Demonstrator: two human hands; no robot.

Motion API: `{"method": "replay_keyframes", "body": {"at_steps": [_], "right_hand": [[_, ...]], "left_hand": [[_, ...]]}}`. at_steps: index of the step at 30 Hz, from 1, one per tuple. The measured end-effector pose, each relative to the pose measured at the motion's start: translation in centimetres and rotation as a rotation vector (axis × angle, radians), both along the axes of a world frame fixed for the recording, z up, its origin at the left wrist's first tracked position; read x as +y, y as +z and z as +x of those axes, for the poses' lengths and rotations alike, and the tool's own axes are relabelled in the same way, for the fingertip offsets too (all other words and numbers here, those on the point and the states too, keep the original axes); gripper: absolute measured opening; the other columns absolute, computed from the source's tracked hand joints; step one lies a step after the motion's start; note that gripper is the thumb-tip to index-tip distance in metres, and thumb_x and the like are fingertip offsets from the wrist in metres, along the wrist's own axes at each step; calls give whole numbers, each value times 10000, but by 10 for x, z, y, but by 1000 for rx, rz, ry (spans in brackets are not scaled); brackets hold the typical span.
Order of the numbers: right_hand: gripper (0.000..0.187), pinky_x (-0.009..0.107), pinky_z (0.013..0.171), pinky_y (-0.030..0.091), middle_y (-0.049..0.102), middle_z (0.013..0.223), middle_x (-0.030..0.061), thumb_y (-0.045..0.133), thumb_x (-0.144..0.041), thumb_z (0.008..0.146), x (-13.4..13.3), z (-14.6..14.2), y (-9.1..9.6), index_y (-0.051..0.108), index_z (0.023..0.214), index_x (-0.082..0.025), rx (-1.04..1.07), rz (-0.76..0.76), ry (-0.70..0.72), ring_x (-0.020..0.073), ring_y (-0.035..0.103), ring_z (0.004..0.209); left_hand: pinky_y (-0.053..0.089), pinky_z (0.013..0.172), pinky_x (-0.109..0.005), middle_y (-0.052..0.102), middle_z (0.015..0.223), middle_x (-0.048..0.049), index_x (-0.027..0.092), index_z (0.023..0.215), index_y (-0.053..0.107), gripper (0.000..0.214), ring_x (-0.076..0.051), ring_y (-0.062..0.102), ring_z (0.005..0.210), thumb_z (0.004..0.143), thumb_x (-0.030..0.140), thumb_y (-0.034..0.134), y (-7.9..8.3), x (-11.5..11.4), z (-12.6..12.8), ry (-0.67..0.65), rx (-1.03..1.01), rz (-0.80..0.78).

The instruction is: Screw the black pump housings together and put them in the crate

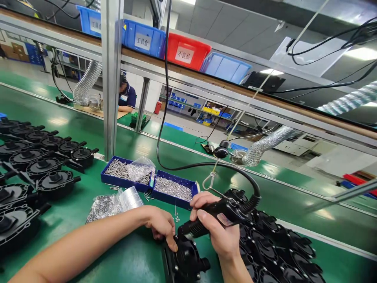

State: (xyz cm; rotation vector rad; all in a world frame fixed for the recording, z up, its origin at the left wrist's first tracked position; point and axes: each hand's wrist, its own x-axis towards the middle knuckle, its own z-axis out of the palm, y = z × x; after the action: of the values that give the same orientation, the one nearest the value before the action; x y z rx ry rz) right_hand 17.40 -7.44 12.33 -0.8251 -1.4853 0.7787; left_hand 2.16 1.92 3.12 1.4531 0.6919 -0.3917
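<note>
1. Left bin (118, 179), far side of worktop (129, 251): screws (116, 168), clear bag (141, 169) on top.
2. Right bin (173, 200), just beside it: nuts (173, 188).
3. Parts bag (101, 208), nearer: small metal pieces.
4. Housing (188, 257): near edge, between the hands.
5. Left hand (162, 225): fingers curled, one fingertip on housing; cannot tell if gripping.
6. Right hand (219, 234): wrapped round corded screwdriver (232, 212), tip end at housing.

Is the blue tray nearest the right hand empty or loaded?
Loaded: small silvery nuts spread across the blue tray, hiding its floor.
</note>
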Motion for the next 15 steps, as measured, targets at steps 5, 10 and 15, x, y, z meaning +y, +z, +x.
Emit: {"method": "replay_keyframes", "body": {"at_steps": [5,10,15], "right_hand": [[99,307,553,483,623,765,28,688,-259,844,4,-7,-2,633,795,-194,45,-51,98,171,597,585],[83,292,521,449,605,722,23,681,-252,788,6,-10,-1,628,765,-191,82,-81,102,161,568,546],[120,311,547,472,615,747,36,698,-294,811,6,-4,0,637,806,-191,51,-95,175,181,595,578]], "left_hand": [[411,527,-255,516,584,93,226,740,535,691,-109,464,537,272,399,1013,3,0,-4,23,-10,22],[487,599,-253,628,716,58,208,824,648,440,-125,578,624,573,410,946,1,10,-13,-88,-113,212],[521,876,-362,699,1004,-47,204,1025,694,158,-232,667,965,869,224,691,-6,12,-12,51,-189,764]]}}
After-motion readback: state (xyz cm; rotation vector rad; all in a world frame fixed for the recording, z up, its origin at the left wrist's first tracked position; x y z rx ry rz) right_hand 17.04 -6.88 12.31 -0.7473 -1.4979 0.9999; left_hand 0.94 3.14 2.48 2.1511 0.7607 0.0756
